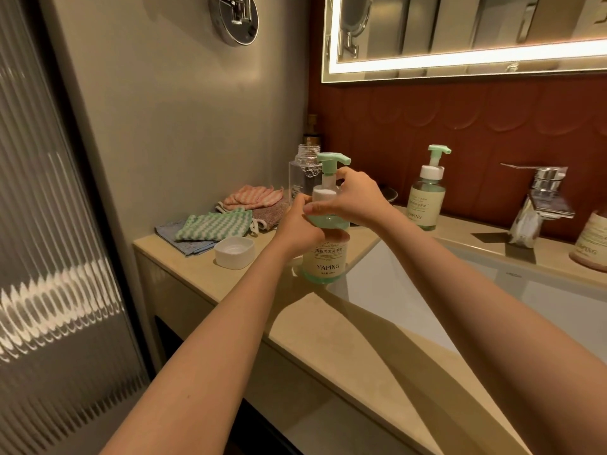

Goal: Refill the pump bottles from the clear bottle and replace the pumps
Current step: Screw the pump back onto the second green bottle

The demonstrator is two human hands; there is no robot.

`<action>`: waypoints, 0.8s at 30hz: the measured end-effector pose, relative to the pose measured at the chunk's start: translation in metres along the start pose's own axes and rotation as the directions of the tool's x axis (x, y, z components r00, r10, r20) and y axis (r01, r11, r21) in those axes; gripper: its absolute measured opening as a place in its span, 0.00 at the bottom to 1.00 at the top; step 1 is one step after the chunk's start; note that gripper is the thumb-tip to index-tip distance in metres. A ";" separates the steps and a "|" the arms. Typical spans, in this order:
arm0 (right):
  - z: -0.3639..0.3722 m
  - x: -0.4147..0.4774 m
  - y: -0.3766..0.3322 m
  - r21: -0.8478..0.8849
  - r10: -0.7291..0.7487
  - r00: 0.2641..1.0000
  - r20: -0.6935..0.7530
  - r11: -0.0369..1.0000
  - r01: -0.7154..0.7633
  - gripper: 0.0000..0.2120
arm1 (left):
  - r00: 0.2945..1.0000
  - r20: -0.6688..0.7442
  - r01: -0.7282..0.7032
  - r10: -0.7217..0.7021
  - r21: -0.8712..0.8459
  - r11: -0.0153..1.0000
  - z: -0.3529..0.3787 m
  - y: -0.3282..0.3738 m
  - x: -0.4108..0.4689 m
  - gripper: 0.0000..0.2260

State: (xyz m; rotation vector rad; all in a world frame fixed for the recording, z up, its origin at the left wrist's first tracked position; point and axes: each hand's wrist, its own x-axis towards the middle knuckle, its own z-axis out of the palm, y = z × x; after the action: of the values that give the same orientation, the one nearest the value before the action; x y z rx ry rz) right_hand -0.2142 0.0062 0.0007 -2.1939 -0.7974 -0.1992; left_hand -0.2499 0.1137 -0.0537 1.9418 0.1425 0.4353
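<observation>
A green pump bottle point(325, 262) labelled YAPING stands on the beige counter point(328, 326) beside the basin. My left hand point(300, 229) grips the bottle's shoulder. My right hand point(356, 200) is curled round the white collar of its mint-green pump point(331, 162), which sits on the neck. Behind it stands the clear bottle point(300, 177), open at the top and partly filled. A second green pump bottle point(427, 200) with its pump on stands further right by the wall.
A white cap point(235, 251) lies on the counter left of the bottle. Folded cloths point(226, 221) are piled near the wall. The white basin point(460, 300) lies to the right, with a chrome tap point(538, 205) and a jar point(591, 244) beyond it.
</observation>
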 end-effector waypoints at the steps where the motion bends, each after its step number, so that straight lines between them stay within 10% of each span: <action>1: 0.000 -0.001 -0.001 0.069 0.007 0.998 0.061 0.998 -0.011 0.26 | 1.000 0.003 -0.006 0.006 0.005 1.000 0.000 0.000 0.000 0.33; 5: -0.007 -0.004 0.003 0.304 -0.006 0.986 0.168 0.951 -0.046 0.15 | 1.000 0.003 0.003 -0.003 0.001 1.000 -0.001 -0.001 0.000 0.31; 14: 0.017 0.000 0.010 -0.079 -0.034 0.976 -0.217 0.997 0.017 0.27 | 1.000 -0.023 -0.008 0.009 0.043 0.999 0.001 -0.002 0.000 0.28; 24: -0.008 -0.003 0.000 0.119 0.010 1.000 0.013 0.993 -0.012 0.12 | 1.000 -0.019 -0.001 0.002 0.019 1.000 0.002 0.000 -0.001 0.29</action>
State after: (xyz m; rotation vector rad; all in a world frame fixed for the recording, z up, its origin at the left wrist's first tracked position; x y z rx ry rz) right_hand -0.2160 -0.0014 0.0049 -2.0888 -0.7839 -0.1300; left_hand -0.2504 0.1116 -0.0545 1.9571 0.1580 0.4550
